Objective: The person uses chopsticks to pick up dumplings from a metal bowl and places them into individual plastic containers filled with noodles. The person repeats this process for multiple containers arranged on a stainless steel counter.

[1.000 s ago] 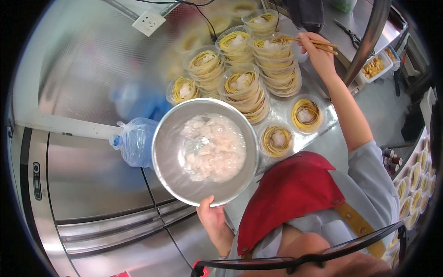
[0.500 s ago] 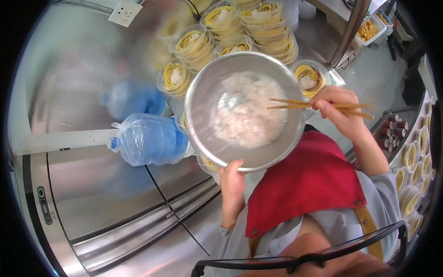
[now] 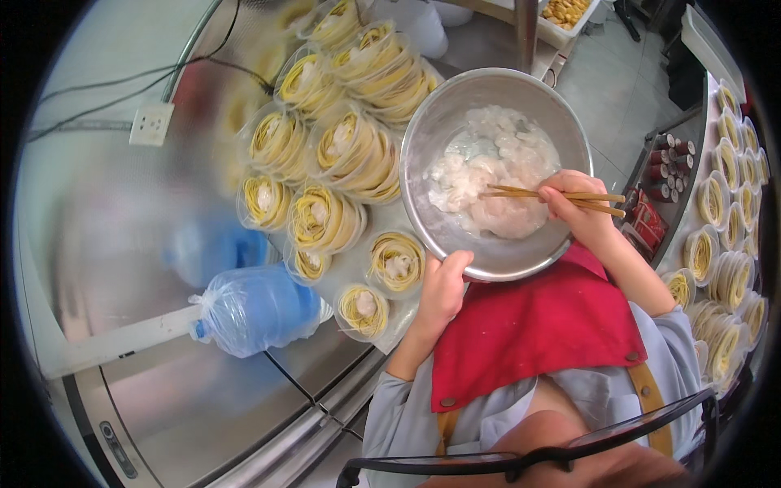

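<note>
A large steel mixing bowl (image 3: pixel 421 203) hangs in front of me, close above my red apron. Inside lies a pale, wet, pinkish-white mass (image 3: pixel 496 167), glossy like raw meat or seafood; which kind I cannot tell. My left hand (image 3: pixel 443 286) is closed on the bowl's near-left rim, thumb on top. In my right hand (image 3: pixel 579 207) is a pair of wooden chopsticks (image 3: pixel 594 198), pinched over the bowl's right side. Their tips touch the pale mass near the bowl's middle.
Left of the bowl, round tubs of yellow noodles (image 3: pixel 354 154) topped with pale lumps stand in stacks. A plastic-wrapped blue water jug (image 3: pixel 259 309) lies beside them. More noodle tubs (image 3: pixel 716 203) fill the right-hand counter. A white container of orange-yellow food (image 3: pixel 563 15) stands at the back.
My view has swung, and the bowl now sits farther right, uncovering more noodle tubs. My right hand with the chopsticks has come in over the bowl. The left hand keeps its hold.
</note>
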